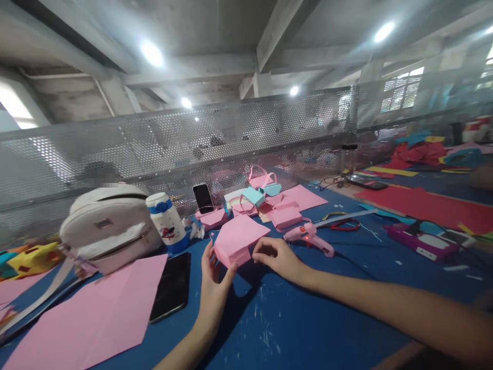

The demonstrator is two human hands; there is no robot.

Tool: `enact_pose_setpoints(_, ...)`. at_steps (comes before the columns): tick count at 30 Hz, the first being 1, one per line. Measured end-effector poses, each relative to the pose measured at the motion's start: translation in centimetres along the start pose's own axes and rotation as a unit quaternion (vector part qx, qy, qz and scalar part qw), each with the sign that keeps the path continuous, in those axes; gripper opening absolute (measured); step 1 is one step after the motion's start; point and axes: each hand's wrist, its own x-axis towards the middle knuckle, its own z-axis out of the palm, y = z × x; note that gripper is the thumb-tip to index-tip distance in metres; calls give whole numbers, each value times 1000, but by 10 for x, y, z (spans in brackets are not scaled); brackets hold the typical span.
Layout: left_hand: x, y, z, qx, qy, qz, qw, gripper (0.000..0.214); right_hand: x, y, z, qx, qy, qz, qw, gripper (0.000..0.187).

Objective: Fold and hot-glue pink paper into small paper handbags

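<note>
Folded pink paper (238, 234) is pinched by the left hand (214, 285), apparently for steadiness, while the right hand (283, 259) pinches its right edge.

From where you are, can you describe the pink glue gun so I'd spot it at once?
On the blue table, find the right hand beside the pink paper piece. Just right of that hand, slightly farther away, lies the glue gun. Unlike the folded pink paper behind it, it has a handle and a small glowing orange light.
</note>
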Motion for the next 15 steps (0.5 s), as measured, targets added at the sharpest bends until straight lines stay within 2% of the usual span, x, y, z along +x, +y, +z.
enact_pose_setpoints(7, -3, 9, 2, 3, 9, -11, 1000, 80, 3, 10, -1, 55, -3, 25, 998, 19)
enact_pose_setpoints(11, -4, 13, 4, -7, 3, -15, 1000, 81, 1, 15, 5, 72, -60, 52, 994, 32)
enact_pose_setpoints(15, -7, 18, 11, -20, 13, -15, 1000, 85, -3, 8, 12, 96, -129, 77, 984, 47)
